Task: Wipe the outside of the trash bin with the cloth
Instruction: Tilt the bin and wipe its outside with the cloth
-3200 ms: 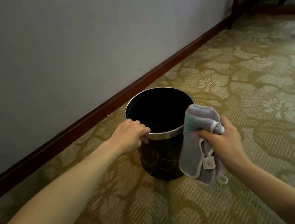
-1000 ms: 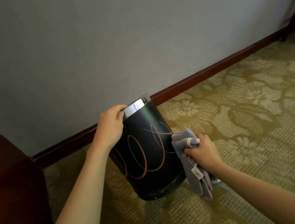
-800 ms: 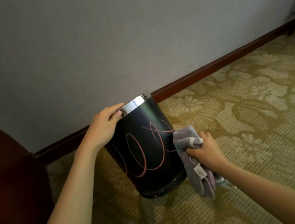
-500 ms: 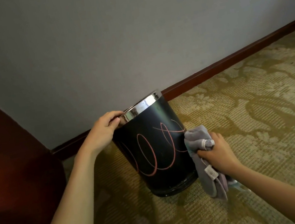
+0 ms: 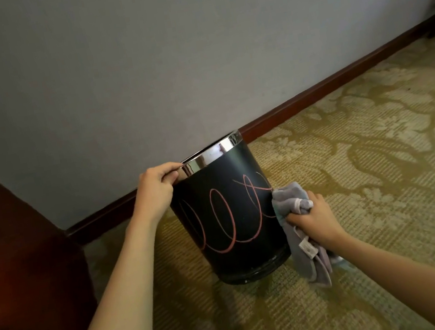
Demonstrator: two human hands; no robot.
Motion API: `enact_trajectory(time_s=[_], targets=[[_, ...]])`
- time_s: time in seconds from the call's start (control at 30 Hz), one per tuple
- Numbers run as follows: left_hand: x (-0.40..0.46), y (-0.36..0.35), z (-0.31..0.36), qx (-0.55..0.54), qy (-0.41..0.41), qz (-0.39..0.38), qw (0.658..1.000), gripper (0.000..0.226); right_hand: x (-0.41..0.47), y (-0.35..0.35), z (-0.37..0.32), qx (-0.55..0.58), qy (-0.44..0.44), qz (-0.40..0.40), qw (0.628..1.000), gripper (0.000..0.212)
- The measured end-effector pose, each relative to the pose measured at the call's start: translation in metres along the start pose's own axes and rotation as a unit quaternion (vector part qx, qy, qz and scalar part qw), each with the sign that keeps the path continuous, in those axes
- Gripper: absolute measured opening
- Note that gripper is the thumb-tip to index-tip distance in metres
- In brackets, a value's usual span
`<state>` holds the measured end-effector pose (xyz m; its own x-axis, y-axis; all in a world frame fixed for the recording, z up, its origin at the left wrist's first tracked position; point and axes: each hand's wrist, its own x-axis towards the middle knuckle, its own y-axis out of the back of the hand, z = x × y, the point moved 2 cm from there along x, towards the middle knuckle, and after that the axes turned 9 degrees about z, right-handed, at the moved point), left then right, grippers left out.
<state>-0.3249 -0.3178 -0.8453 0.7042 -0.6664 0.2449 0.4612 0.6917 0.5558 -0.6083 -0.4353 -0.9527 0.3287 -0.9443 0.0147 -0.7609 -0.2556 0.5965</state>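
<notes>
Trash bin (image 5: 231, 214) stands on carpet (image 5: 370, 167) near wall, tilted. Left hand (image 5: 156, 188) clamped on its chrome rim (image 5: 210, 154); right hand (image 5: 314, 217) clenched around cloth (image 5: 289, 201), pressing bin's right side. Risk: sideways push tips bin; dangling cloth tail drags on carpet.

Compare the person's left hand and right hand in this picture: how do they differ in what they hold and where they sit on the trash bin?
The left hand grips the trash bin's shiny metal rim; the right hand clutches a bunched grey cloth. The left hand sits at the top, the right hand lower, at the bin's right side. Both are closed.
</notes>
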Motion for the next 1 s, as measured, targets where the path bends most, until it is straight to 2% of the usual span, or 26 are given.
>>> enact_trajectory(time_s=[0.1,0.2,0.3,0.4,0.5,0.67,0.9,1.0], targets=[[0.003,-0.007,0.006,-0.007,0.004,0.013,1.0,0.029,0.002,0.007,-0.002,0.105,-0.026,-0.001,0.994,0.04],[-0.001,-0.014,0.006,-0.025,0.016,0.045,0.999,0.029,0.006,0.013,-0.001,0.104,-0.014,0.003,0.994,0.042],[-0.01,-0.022,0.008,-0.027,0.012,0.071,0.997,0.03,0.01,0.018,0.002,0.139,-0.028,0.004,0.99,0.035],[-0.014,-0.026,0.013,-0.014,-0.014,0.061,0.998,0.029,0.01,0.027,0.006,0.146,-0.047,0.01,0.988,0.028],[-0.016,-0.028,0.019,-0.014,-0.022,0.042,0.999,0.027,0.009,0.039,0.005,0.104,-0.019,0.027,0.994,0.026],[-0.009,-0.028,0.024,-0.006,-0.012,0.054,0.998,0.026,0.013,0.058,-0.005,-0.025,0.094,0.075,0.992,0.025],[0.01,-0.02,0.015,0.005,0.027,0.071,0.997,0.024,-0.013,0.052,-0.018,-0.171,0.198,0.007,0.965,0.028],[0.013,-0.018,0.009,0.023,0.026,0.079,0.996,0.024,-0.023,0.035,-0.02,-0.195,0.198,-0.024,0.96,0.035]])
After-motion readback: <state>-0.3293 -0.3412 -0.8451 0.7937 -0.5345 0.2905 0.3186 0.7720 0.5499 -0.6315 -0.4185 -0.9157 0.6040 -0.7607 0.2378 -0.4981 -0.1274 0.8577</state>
